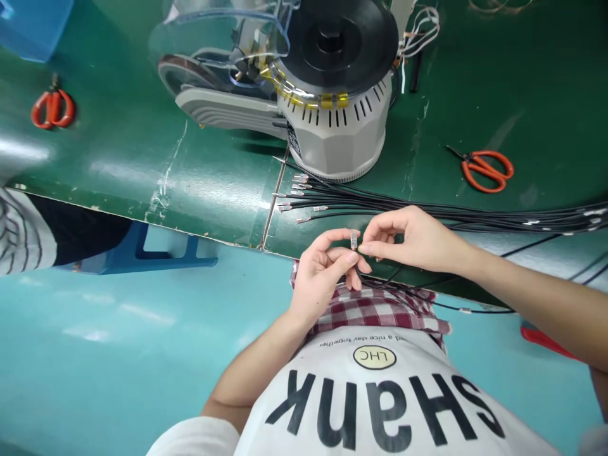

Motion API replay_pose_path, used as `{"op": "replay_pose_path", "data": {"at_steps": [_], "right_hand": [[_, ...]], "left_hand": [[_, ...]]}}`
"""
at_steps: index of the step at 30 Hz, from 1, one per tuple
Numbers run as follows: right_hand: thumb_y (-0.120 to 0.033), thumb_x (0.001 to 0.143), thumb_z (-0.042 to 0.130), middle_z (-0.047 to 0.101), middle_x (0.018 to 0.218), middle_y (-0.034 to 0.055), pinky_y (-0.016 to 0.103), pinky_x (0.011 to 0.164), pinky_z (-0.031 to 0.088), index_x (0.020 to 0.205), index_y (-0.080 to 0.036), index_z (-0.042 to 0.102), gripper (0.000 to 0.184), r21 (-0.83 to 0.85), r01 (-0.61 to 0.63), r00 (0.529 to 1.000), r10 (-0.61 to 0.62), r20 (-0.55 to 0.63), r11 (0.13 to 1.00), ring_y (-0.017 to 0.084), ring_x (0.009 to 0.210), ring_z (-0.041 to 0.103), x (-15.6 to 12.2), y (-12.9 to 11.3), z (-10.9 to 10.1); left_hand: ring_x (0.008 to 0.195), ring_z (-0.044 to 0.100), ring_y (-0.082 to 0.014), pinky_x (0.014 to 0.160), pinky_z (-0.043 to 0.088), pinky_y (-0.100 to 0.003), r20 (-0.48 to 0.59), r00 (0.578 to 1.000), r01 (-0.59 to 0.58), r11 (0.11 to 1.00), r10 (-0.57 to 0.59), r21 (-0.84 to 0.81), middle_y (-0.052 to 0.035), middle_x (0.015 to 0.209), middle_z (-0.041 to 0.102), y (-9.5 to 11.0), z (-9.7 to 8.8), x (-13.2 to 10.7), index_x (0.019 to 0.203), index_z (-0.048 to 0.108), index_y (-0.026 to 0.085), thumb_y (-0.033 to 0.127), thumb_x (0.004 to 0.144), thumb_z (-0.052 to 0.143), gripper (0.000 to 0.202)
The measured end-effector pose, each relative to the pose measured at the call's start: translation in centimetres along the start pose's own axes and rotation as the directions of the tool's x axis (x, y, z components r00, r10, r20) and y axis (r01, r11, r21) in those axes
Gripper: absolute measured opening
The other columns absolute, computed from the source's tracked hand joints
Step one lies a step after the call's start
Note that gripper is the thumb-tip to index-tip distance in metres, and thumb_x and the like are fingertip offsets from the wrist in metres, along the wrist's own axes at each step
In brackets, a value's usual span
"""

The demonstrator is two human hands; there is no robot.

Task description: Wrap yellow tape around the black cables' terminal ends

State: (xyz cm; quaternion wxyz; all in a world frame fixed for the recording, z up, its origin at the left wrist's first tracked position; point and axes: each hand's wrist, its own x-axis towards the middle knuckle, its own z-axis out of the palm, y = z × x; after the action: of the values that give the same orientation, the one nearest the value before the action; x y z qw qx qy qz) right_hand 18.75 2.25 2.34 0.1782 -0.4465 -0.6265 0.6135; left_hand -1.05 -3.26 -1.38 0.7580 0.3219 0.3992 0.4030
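Between the thumb and fingers of my left hand (325,269) is the end of a black cable, its small metal connector (354,239) pointing up. My right hand (411,237) is closed in a pinch beside that connector, its fingertips right at the connector's lower part. A tiny yellowish bit shows there, too small to name. Just beyond my hands, a bundle of black cables (427,208) lies along the green table, several with metal connectors at their left ends. The held cable runs down and off to the right near the table's edge.
A grey tape dispenser (337,142) with yellow tape pieces and a clear cover stands behind the cables. Red-handled scissors (487,170) lie at right, another red-handled pair (53,109) at left. A blue bin (35,25) is at upper left; a person's sleeve (21,231) shows at left.
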Motion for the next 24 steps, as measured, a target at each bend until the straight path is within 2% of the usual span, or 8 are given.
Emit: {"op": "replay_pose_path", "data": {"at_steps": [5, 16, 24], "right_hand": [[-0.032, 0.084, 0.075, 0.07, 0.071, -0.0008, 0.023, 0.061, 0.046, 0.08, -0.018, 0.071, 0.015, -0.001, -0.006, 0.999, 0.006, 0.032, 1.0, 0.013, 0.067, 0.061, 0.14, 0.13, -0.13], [-0.033, 0.087, 0.07, 0.071, 0.069, -0.0011, 0.025, 0.062, 0.048, 0.08, -0.018, 0.073, 0.017, -0.049, 0.008, 0.997, -0.004, 0.074, 0.999, 0.013, 0.064, 0.061, 0.27, -0.2, -0.31], [-0.032, 0.085, 0.07, 0.072, 0.07, -0.0011, 0.025, 0.059, 0.046, 0.077, -0.021, 0.074, 0.014, -0.093, 0.012, 0.999, -0.008, 0.042, 0.996, 0.013, 0.062, 0.059, 0.28, -0.27, -0.35]], "left_hand": [[0.049, 0.064, -0.0122, 0.05, 0.052, -0.021, 0.025, 1.0, -0.016, 1.0, 0.017, -0.027, -0.0031, 0.077, 0.073, -0.21, 0.03, 0.16, 0.118, 0.057, 0.018, 0.027, 0.093, 0.069, 0.03], [0.049, 0.064, -0.0118, 0.05, 0.052, -0.021, 0.032, 0.999, -0.017, 1.0, 0.017, -0.001, -0.0031, 0.077, 0.073, -0.2, 0.05, 0.11, 0.118, 0.058, 0.018, 0.026, 0.093, 0.068, 0.028], [0.05, 0.064, -0.0123, 0.051, 0.053, -0.022, 0.028, 0.999, -0.024, 0.999, 0.023, 0.023, -0.0027, 0.077, 0.073, -0.35, 0.06, -0.01, 0.118, 0.059, 0.019, 0.027, 0.093, 0.069, 0.028]]}}
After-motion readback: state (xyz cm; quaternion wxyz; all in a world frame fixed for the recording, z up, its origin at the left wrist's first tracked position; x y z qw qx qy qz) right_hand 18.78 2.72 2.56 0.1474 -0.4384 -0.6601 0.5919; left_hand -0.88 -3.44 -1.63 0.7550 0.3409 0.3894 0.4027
